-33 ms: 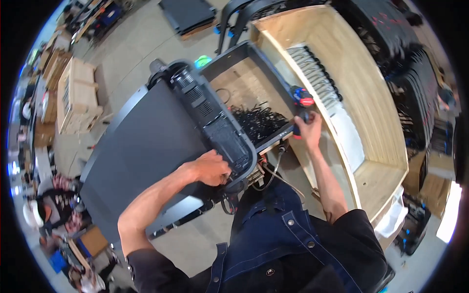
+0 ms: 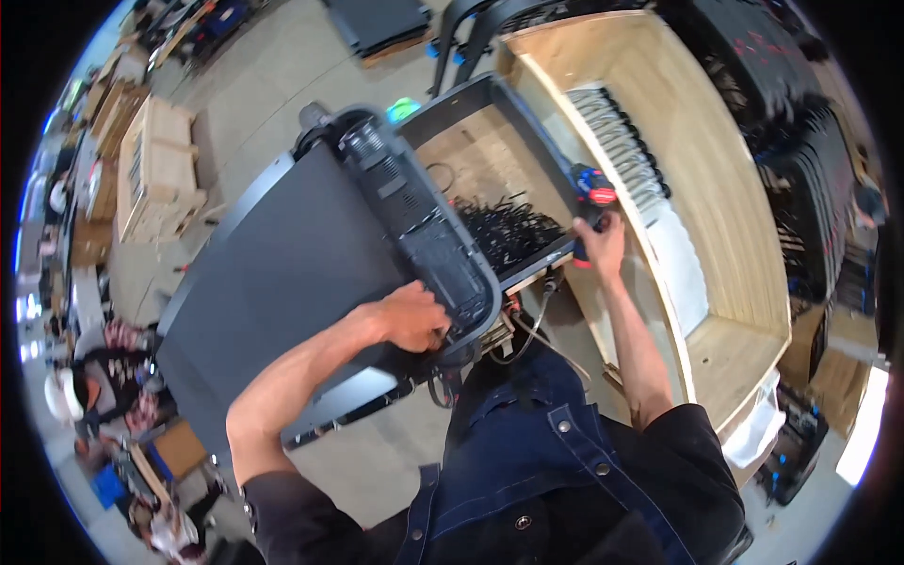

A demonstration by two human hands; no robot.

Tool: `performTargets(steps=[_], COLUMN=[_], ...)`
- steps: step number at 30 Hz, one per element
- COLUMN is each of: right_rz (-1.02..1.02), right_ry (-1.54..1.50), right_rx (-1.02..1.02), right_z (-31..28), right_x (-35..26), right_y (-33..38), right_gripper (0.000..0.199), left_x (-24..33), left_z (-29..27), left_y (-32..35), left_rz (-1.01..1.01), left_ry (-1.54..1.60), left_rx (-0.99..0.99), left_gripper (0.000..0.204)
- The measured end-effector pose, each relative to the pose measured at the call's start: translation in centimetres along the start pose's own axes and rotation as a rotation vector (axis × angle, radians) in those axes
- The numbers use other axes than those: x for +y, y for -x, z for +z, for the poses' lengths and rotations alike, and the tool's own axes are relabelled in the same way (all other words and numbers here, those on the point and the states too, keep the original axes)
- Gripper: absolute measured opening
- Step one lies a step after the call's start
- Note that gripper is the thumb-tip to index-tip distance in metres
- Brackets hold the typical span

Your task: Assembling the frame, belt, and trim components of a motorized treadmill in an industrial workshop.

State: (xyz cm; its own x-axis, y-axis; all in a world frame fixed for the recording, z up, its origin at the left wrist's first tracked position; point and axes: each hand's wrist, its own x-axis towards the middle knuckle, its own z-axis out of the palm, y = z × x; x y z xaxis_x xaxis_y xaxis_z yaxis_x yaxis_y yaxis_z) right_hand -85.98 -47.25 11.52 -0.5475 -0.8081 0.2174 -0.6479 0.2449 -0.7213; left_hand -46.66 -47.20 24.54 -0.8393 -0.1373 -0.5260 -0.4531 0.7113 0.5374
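Curled over the near corner of an open motor compartment (image 2: 438, 259), my left hand (image 2: 411, 318) has its fingers closed. Whatever is in them is hidden from view. The compartment belongs to a flat dark treadmill deck (image 2: 273, 254) lying to my left. My right hand (image 2: 605, 243) grips the handle of a red, blue and black cordless drill (image 2: 595, 188) beside the right wall of a shallow grey tray (image 2: 541, 118). Inside that tray, a heap of small black strip-like pieces (image 2: 508, 231) lies towards the near end.
To the right stands a deep wooden crate (image 2: 725, 188) holding a row of grey coiled or ribbed parts (image 2: 617, 141). Cables (image 2: 541, 330) hang below the tray. A wooden box (image 2: 160, 169) sits on the floor at far left. Another person (image 2: 108, 391) is at lower left.
The view has shifted slightly, so the treadmill, tray and crate appear a little farther right. Both hands keep their places, the right one still on the drill.
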Motion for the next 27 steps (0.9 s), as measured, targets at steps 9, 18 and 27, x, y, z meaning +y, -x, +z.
performTargets(steps=[9, 18, 27], right_rz=[0.181, 0.656, 0.589], right_ry=[-0.471, -0.614, -0.589], right_rx=[-0.226, -1.125, -1.280], right_z=[-6.4, -15.3, -12.4], right_x=[-1.9, -4.2, -2.6], right_y=[2.1, 7.5, 6.9], right_gripper=[0.043, 0.060, 0.053], left_x=[0.2, 0.9, 0.9], left_z=[-1.4, -2.4, -2.4], left_y=[-0.3, -0.7, -0.7], left_rz=[-0.107, -0.132, -0.131], left_ry=[0.118, 0.094, 0.066], left_rx=[-0.180, -0.245, -0.245], left_gripper=[0.019, 0.018, 0.021])
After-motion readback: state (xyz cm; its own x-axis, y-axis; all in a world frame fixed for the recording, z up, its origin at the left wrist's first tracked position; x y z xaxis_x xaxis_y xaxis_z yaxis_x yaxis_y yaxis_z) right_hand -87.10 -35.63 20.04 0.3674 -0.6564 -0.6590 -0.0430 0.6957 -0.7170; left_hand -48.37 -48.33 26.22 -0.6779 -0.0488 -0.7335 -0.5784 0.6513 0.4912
